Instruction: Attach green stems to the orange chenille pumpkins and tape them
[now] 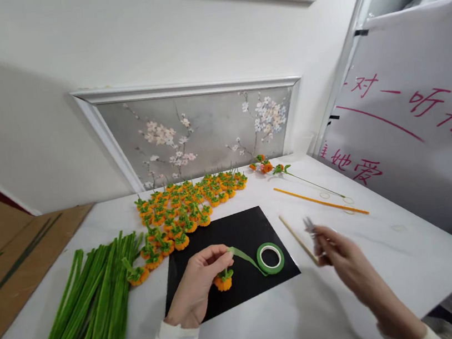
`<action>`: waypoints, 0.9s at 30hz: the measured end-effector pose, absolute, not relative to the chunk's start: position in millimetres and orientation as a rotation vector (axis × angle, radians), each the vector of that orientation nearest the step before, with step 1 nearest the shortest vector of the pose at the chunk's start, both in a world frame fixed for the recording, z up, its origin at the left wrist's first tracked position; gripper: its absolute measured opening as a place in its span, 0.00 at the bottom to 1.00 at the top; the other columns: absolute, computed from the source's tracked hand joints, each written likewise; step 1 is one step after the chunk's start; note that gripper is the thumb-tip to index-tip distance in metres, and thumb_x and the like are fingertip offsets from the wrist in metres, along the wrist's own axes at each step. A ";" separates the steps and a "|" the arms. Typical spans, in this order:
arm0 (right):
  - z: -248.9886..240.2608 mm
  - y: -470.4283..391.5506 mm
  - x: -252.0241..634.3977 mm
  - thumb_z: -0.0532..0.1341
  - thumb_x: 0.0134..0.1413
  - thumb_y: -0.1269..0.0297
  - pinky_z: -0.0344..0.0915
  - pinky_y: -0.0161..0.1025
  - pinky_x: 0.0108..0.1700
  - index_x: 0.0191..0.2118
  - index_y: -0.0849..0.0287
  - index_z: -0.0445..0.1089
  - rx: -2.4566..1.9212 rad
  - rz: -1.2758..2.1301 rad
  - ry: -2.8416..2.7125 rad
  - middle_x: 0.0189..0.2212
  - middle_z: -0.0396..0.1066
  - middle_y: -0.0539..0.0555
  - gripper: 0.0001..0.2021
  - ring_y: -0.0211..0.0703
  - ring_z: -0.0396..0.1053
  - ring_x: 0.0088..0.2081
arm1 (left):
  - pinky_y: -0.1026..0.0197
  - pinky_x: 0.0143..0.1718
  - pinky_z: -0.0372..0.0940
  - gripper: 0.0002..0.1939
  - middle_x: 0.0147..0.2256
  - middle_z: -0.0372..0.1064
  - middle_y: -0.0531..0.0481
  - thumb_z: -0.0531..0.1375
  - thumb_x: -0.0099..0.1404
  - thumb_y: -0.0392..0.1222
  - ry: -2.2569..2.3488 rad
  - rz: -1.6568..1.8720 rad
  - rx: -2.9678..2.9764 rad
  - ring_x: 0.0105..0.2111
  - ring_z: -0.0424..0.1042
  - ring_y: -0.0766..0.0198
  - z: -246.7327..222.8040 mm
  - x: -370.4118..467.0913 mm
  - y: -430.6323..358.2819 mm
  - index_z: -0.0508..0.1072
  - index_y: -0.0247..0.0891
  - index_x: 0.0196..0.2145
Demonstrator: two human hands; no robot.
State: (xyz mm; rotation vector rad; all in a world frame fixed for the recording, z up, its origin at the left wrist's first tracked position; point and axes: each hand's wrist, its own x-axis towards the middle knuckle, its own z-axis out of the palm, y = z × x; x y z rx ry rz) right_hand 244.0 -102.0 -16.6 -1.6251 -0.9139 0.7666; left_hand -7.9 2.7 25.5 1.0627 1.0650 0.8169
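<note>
Over a black mat (226, 231), my left hand (206, 267) pinches the end of green tape (244, 255) that runs to a green tape roll (270, 258). An orange flower with green leaves (224, 283) hangs just below those fingers, its stem reaching up to them. My right hand (339, 254), slightly blurred, is closed around a small metal tool (310, 228), perhaps scissors or pliers, right of the mat. A thin tan stick (298, 238) lies beside it on the white table.
Several orange flowers (180, 204) stand in rows behind the mat. Green fuzzy stems (103, 310) lie at the left. An orange stick (320, 200) and a flower on a long stem (278, 169) lie at the back right. Cardboard (18, 243) is at the far left.
</note>
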 end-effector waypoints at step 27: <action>-4.4 -76.9 94.1 0.68 0.39 0.44 0.40 0.30 0.21 0.30 0.60 0.62 -0.682 1.825 -0.273 0.20 0.57 0.43 0.24 0.26 0.50 0.17 | 0.67 0.25 0.59 0.09 0.20 0.67 0.54 0.68 0.49 0.40 0.958 0.597 1.239 0.22 0.64 0.69 31.9 -19.8 5.3 0.72 0.35 0.23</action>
